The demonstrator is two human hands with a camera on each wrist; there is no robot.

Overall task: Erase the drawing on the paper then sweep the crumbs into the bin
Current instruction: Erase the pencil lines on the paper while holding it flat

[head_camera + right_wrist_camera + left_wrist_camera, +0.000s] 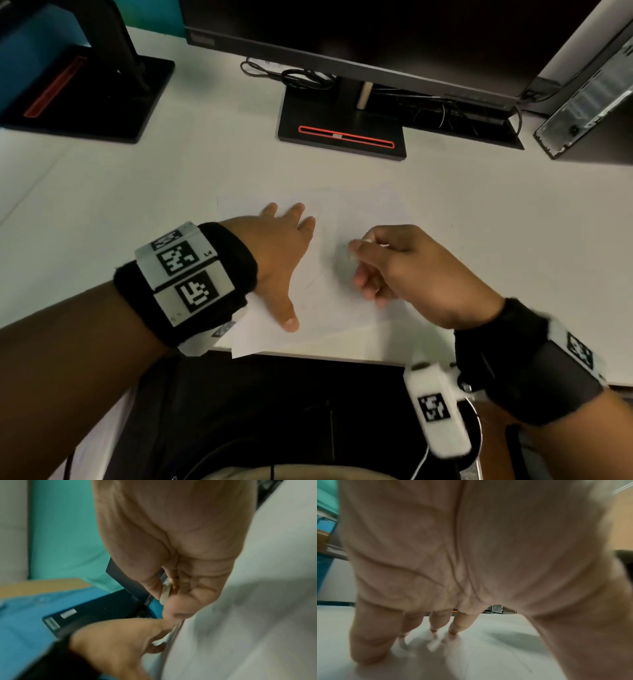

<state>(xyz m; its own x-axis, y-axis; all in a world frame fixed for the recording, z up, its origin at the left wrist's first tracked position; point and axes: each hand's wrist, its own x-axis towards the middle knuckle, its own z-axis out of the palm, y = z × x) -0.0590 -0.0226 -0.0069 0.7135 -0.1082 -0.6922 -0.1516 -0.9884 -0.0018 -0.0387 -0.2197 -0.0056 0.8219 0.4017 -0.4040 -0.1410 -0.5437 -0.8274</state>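
Note:
A white sheet of paper [342, 308] lies on the desk near its front edge, with faint pencil lines [317, 279] on it. My left hand [281, 253] lies flat on the paper's left part, fingers spread and pressing down; in the left wrist view its fingertips [453, 630] touch the paper [488, 655]. My right hand [394, 260] hovers over the paper's middle and pinches a small white eraser [371, 242] between thumb and fingers. The right wrist view shows the eraser [164, 592] in that pinch, with the left hand [120, 642] below it. No bin is in view.
A monitor on a black stand [342, 133] with a red slot rises behind the paper. A second stand [85, 99] sits at the back left, a computer case [589, 102] at the back right. Cables [298, 77] lie behind the stand. The desk's front edge [342, 359] runs just below the paper.

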